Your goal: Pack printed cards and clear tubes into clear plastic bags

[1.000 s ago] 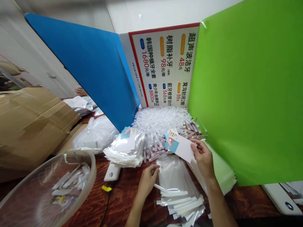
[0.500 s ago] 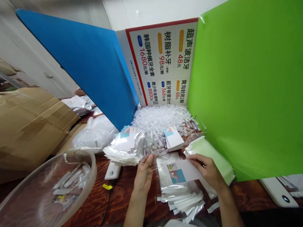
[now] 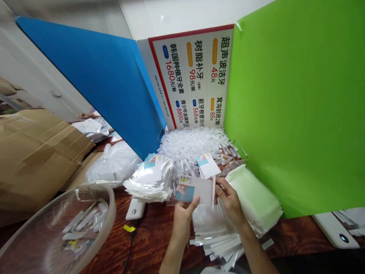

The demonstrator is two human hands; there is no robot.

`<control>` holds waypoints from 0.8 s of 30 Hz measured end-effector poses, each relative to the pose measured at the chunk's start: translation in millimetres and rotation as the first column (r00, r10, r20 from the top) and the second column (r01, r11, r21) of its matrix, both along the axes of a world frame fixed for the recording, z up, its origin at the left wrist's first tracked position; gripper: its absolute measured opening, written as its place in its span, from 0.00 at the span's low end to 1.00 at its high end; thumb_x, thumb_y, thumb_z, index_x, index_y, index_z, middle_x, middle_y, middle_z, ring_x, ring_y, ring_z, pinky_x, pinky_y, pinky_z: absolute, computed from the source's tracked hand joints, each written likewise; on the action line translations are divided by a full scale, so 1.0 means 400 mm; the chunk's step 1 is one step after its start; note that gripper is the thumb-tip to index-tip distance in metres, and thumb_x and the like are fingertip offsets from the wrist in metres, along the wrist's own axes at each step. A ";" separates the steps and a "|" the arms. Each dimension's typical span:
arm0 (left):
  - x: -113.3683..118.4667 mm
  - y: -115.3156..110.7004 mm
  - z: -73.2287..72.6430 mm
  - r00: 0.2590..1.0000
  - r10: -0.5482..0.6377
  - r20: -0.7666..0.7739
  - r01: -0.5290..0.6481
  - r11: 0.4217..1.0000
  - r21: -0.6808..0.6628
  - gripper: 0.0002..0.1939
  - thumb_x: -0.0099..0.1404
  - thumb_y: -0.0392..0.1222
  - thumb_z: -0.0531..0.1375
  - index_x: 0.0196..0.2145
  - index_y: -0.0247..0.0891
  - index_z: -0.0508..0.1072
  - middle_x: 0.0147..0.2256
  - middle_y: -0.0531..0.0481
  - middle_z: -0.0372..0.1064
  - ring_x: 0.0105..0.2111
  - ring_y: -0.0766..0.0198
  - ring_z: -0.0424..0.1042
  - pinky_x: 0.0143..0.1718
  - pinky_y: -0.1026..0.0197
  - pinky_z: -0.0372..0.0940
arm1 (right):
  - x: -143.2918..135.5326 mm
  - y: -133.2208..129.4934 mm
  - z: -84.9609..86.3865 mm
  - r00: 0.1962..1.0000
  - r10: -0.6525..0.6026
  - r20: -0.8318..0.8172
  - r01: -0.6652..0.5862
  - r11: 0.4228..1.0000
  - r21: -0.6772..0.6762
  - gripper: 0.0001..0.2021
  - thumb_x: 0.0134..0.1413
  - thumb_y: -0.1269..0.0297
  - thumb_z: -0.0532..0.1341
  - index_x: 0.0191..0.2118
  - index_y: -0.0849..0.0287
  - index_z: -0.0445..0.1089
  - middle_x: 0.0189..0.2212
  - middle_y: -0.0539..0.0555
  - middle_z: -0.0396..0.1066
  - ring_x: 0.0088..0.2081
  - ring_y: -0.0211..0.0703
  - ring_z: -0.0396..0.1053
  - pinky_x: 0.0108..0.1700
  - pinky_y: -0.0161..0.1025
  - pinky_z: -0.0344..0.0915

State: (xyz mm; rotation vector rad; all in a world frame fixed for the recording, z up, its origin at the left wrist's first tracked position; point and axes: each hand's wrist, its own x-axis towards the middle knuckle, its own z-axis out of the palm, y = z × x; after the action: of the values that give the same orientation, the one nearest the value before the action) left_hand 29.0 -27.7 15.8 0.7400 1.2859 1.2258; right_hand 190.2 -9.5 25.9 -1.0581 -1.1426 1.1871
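Observation:
A printed card (image 3: 203, 189) in a clear plastic bag is held up in front of me, with a blue picture at its left end. My left hand (image 3: 182, 220) grips its lower edge, the thumb lying on top. At the right end, the fingers of my right hand (image 3: 230, 201) pinch the bag's whitish flap strip (image 3: 213, 190). Below my hands lies a fanned pile of clear bags (image 3: 213, 236) with white strips. A stack of bagged cards (image 3: 151, 179) sits to the left, and a few loose cards (image 3: 210, 165) rest just behind.
Small white tubes (image 3: 194, 140) are heaped at the back, between blue (image 3: 94, 76) and green (image 3: 293, 114) panels. A pale-green stack of bags (image 3: 256, 198) lies right. On the left stand a clear tub (image 3: 111, 228), a cardboard box (image 3: 40, 152) and a tied plastic bag (image 3: 114, 163).
The card, now in a bag, has come up and left off the bag pile. My left hand has moved right beneath it; my right hand has shifted up and left to the flap.

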 end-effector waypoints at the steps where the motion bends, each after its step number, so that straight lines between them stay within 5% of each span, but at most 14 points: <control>1: 0.002 0.001 0.001 0.998 -0.014 -0.054 0.014 1.000 -0.006 0.24 0.51 0.53 0.72 0.36 0.29 0.81 0.38 0.36 0.81 0.40 0.48 0.78 0.46 0.53 0.69 | -0.018 -0.001 0.002 1.000 0.013 -0.019 -0.012 1.000 0.019 0.18 0.65 0.51 0.58 0.53 0.57 0.69 0.23 0.46 0.67 0.24 0.39 0.67 0.30 0.37 0.67; 6: -0.074 0.034 0.073 0.967 0.000 -0.256 0.021 0.997 0.079 0.24 0.52 0.55 0.70 0.40 0.33 0.78 0.39 0.40 0.80 0.40 0.51 0.78 0.42 0.56 0.69 | -0.052 0.012 0.008 0.999 0.048 0.015 -0.048 0.997 0.055 0.18 0.68 0.53 0.54 0.58 0.55 0.63 0.31 0.50 0.71 0.31 0.41 0.71 0.40 0.40 0.69; 10: -0.249 0.098 0.165 0.851 0.135 -0.507 -0.034 0.979 0.202 0.29 0.53 0.61 0.67 0.44 0.37 0.73 0.29 0.48 0.78 0.28 0.56 0.75 0.33 0.58 0.68 | -0.013 0.076 0.006 0.921 -0.093 0.378 0.017 0.979 0.201 0.16 0.67 0.56 0.54 0.56 0.55 0.66 0.45 0.57 0.70 0.39 0.46 0.71 0.42 0.42 0.69; 13: -0.378 0.160 0.197 0.641 0.203 -0.740 -0.004 0.965 0.261 0.24 0.55 0.61 0.65 0.39 0.38 0.76 0.28 0.49 0.77 0.28 0.56 0.73 0.33 0.57 0.66 | 0.013 0.131 -0.002 0.610 -0.307 0.731 0.110 0.946 0.306 0.15 0.67 0.61 0.53 0.52 0.61 0.69 0.46 0.63 0.70 0.48 0.56 0.67 0.50 0.51 0.63; 16: -0.452 0.212 0.200 0.346 0.232 -0.909 0.019 0.967 0.254 0.17 0.56 0.55 0.63 0.37 0.39 0.78 0.33 0.44 0.78 0.34 0.51 0.74 0.39 0.54 0.66 | 0.019 0.161 -0.017 0.244 -0.311 0.919 0.163 0.947 0.277 0.15 0.66 0.61 0.56 0.49 0.65 0.71 0.47 0.68 0.70 0.50 0.63 0.64 0.51 0.56 0.59; 18: -0.458 0.228 0.196 0.191 0.307 -0.933 0.032 0.947 0.318 0.16 0.58 0.51 0.62 0.39 0.39 0.78 0.38 0.40 0.77 0.38 0.48 0.73 0.42 0.51 0.65 | 0.016 0.166 -0.026 0.123 -0.262 0.957 0.179 0.955 0.238 0.16 0.65 0.60 0.57 0.48 0.67 0.72 0.48 0.71 0.70 0.51 0.65 0.63 0.50 0.56 0.58; 20: -0.424 0.218 0.184 0.124 0.437 -0.891 0.029 0.896 0.444 0.16 0.62 0.51 0.60 0.40 0.38 0.77 0.40 0.39 0.76 0.39 0.49 0.72 0.43 0.51 0.64 | 0.012 0.164 -0.034 0.083 -0.236 0.968 0.192 0.957 0.217 0.16 0.65 0.60 0.58 0.48 0.69 0.72 0.48 0.71 0.70 0.51 0.66 0.63 0.49 0.56 0.57; 22: -0.353 0.182 0.157 0.175 0.518 -0.837 -0.015 0.851 0.524 0.16 0.66 0.52 0.57 0.39 0.38 0.77 0.35 0.42 0.75 0.33 0.53 0.71 0.40 0.54 0.64 | 0.010 0.161 -0.038 0.089 -0.228 0.970 0.202 0.957 0.207 0.15 0.64 0.61 0.59 0.48 0.68 0.72 0.48 0.70 0.70 0.51 0.65 0.63 0.49 0.55 0.57; 24: -0.255 0.125 0.105 0.333 0.455 -0.826 -0.018 0.879 0.477 0.16 0.68 0.53 0.55 0.36 0.39 0.76 0.30 0.46 0.74 0.28 0.57 0.70 0.36 0.56 0.64 | 0.011 0.163 -0.041 0.115 -0.230 0.966 0.218 0.955 0.201 0.14 0.64 0.61 0.59 0.47 0.66 0.73 0.47 0.69 0.71 0.50 0.63 0.63 0.48 0.53 0.56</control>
State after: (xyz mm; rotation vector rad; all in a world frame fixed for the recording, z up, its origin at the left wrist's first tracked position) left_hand -73.1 22.3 57.8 1.7876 2.1831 1.3468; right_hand 194.4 55.6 9.3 -2.0655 -1.8599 -0.0023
